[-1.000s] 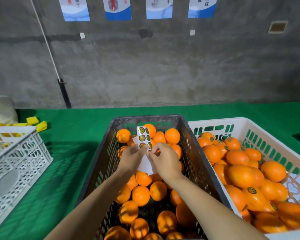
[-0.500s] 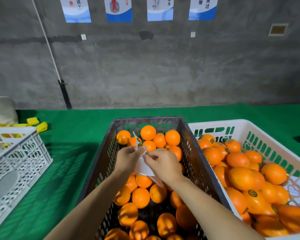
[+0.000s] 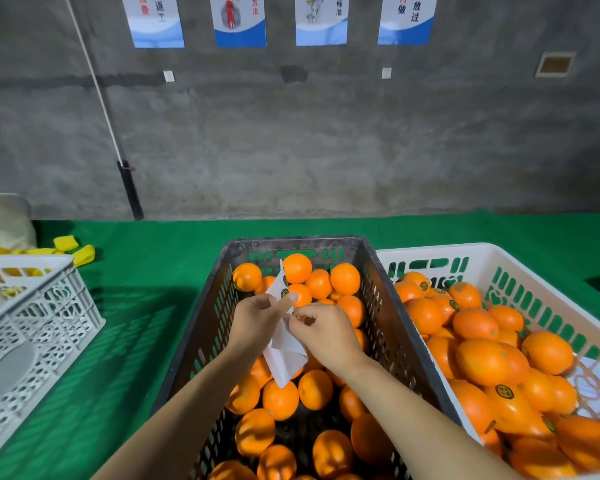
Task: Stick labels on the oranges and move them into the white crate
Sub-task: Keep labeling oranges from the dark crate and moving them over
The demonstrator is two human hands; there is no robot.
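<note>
Left hand and right hand pinch the label sheet over the dark crate beside the white crate.

A: Which colours are seen on the sheet between the fingers?
B: White, dotted with round dark labels printed in yellow.
A: And beneath the fingers?
B: Bright oranges are shown in a dark grey slotted crate.
A: Right of the fingers?
B: A white crate is seen, green showing through its slots; dark round marks are borne by its fruit.
A: Left of them?
B: Green cloth is striped with shadow, beside a white lattice-patterned basket.
</note>
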